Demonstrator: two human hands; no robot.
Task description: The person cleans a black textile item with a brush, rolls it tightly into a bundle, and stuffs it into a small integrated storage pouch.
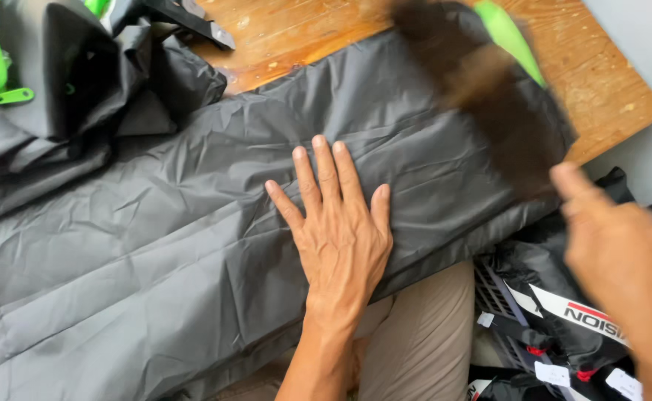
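Observation:
A large grey-black rain garment (192, 223) lies spread over a wooden table (600, 82), creased, with a bright green trim (511, 33) near its far end. My left hand (337, 223) rests flat on the fabric, palm down and fingers apart, close to the near edge. At the right, my right hand (623, 260) is blurred by motion, thumb raised, beside a blurred dark shape (489, 89) over the garment's right end. Whether it grips that shape cannot be told.
More dark fabric with green straps (3, 70) is bunched at the table's far left. Packaged dark garments with white labels (563, 319) sit in a basket low on the right. My beige trouser leg (422, 341) shows below the table edge.

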